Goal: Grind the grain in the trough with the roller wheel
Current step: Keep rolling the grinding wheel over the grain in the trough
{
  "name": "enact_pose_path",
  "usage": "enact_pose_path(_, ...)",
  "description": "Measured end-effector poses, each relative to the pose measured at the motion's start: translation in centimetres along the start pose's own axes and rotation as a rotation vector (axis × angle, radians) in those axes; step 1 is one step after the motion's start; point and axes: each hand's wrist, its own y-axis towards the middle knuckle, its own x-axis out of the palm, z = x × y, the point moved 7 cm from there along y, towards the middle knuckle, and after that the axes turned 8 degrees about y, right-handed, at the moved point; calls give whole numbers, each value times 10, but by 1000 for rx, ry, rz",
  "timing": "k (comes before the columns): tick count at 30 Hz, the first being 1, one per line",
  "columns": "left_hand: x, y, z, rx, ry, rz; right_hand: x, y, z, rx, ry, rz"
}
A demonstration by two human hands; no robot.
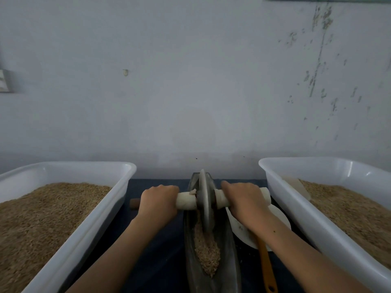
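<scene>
A dark boat-shaped metal trough (227, 246) lies lengthwise on the dark table in front of me. Brown grain (206, 248) fills its near half. A grey metal roller wheel (204, 199) stands upright in the trough toward its far end, its lower edge in the grain. A pale wrapped axle runs through the wheel's hub. My left hand (157, 203) grips the left handle (186, 200). My right hand (243, 199) grips the right handle (265, 194). The handle's brown left tip (134, 204) sticks out past my left hand.
Two white plastic tubs hold brown grain: one at the left (93, 225), one at the right (296, 208). A white plate (279, 218) lies right of the trough, partly under my right forearm, with an orange-handled tool (267, 269) beside it. A grey wall rises close behind.
</scene>
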Motion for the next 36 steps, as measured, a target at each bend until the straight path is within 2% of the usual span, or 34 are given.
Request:
enact_pose_path(4, 4, 0, 0, 56, 21, -123, -2, -1, 1, -16, -2, -97)
enact_pose_path(8, 13, -3, 0, 102, -20, -370, 0, -4, 2, -59, -7, -324)
enact_pose_path(11, 20, -7, -2, 106, -95, -495, 0, -2, -1, -83, -30, -378)
enact_pose_path(13, 18, -7, -2, 86, -88, -467, 0, -1, -2, -78, -39, -336)
enact_pose_path(18, -1, -2, 3, 18, 49, -110, 1, -2, 4, -19, 43, -124)
enact_pose_path(20, -3, -3, 4, -1, 42, -52, 0, -1, 4, -10, 42, -76)
enact_pose_path(23, 2, -3, 2, 4, 38, -104, 1, 1, 5, -9, 20, -110)
enact_pose_path(28, 13, -5, 1, 79, -36, -392, 4, 0, 5, -51, 11, -334)
enact_pose_path(31, 19, -8, 0, 116, -123, -536, 4, -2, 3, -70, 13, -373)
enact_pose_path(33, 20, -8, -1, 114, -114, -539, 2, -1, 2, -75, 9, -343)
enact_pose_path(36, 10, -4, 0, 84, -9, -346, 2, -1, 4, -41, 26, -264)
